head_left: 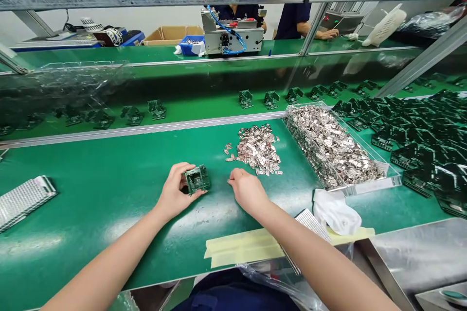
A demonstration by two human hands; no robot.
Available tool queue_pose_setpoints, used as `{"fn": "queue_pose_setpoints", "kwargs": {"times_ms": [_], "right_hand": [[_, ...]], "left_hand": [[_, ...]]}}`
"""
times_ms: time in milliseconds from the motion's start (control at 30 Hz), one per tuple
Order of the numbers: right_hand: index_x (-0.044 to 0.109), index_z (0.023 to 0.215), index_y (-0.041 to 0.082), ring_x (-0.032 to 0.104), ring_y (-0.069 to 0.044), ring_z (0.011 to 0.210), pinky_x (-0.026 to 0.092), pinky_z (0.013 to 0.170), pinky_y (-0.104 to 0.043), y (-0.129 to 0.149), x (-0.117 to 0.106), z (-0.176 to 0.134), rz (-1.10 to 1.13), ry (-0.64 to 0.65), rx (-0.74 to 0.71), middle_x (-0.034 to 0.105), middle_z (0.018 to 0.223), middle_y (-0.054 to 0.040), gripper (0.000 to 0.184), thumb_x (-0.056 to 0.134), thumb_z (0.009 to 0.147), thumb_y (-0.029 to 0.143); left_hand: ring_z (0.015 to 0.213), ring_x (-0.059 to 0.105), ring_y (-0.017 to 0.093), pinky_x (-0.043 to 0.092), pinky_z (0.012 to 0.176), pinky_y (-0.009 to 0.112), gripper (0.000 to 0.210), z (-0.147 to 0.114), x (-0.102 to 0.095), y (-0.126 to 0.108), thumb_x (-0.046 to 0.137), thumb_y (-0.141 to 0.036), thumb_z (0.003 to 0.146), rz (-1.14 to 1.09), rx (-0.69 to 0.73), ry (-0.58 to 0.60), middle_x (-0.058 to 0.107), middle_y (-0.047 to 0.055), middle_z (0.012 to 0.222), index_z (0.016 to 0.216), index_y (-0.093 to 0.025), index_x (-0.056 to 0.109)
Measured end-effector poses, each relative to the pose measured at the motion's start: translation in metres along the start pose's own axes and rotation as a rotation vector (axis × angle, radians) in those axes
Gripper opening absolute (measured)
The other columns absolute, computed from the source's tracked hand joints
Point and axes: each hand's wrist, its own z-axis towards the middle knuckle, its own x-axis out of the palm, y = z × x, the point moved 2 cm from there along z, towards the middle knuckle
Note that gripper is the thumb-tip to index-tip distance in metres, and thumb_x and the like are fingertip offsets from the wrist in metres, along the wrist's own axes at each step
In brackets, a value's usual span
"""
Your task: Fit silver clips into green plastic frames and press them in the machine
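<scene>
My left hand (176, 189) grips a small green circuit board assembly (197, 179) by its edges, thumb below and fingers above, just over the green tabletop. To its right, my right hand (245, 185) is closed in a pinch, apart from the board. Whatever lies between its fingertips is too small to make out. Just beyond the right hand spreads a loose pile of small silvery metal pieces (258, 149). More of the same pieces fill a clear plastic tray (387, 185) farther right.
Many green circuit boards (430, 131) crowd the right side. Others stand spaced along the strip behind a metal rail (182, 125). A white perforated block (25, 201) lies at left. Yellow tape (241, 248) and a white cloth (336, 211) are near the front edge. People sit across the bench.
</scene>
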Motion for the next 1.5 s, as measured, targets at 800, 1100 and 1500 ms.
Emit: {"fn": "queue_pose_setpoints", "kwargs": {"times_ms": [800,1100,1500], "right_hand": [[0.053,0.097,0.021,0.057,-0.015,0.062,0.044,0.059,-0.026,-0.056,-0.014,-0.157,0.954,-0.812,0.498,0.067,0.075,-0.0003,0.024,0.067,0.078,0.023],[0.05,0.096,0.021,0.055,-0.013,0.064,0.044,0.058,-0.024,-0.057,-0.007,-0.158,0.931,-0.808,0.481,0.062,0.076,0.0012,0.022,0.067,0.081,0.024],[0.057,0.093,0.021,0.058,-0.015,0.073,0.052,0.063,-0.026,-0.054,-0.004,-0.157,1.21,-0.787,0.461,0.059,0.084,-0.0011,0.018,0.069,0.081,0.025]], "left_hand": [[0.083,0.065,0.017,0.055,0.073,0.028,0.043,-0.028,0.152,-0.143,0.068,-0.03,0.084,-0.99,-0.078,0.613,0.062,0.004,0.094,0.121,-0.03,0.047],[0.079,0.059,0.015,0.052,0.071,0.026,0.033,-0.03,0.155,-0.136,0.057,-0.028,0.091,-0.855,0.021,0.592,0.06,0.003,0.094,0.123,-0.031,0.047],[0.068,0.054,0.011,0.052,0.061,0.022,0.03,-0.035,0.152,-0.139,0.055,-0.032,0.092,-0.827,-0.135,0.574,0.058,0.002,0.087,0.121,-0.024,0.049]]}}
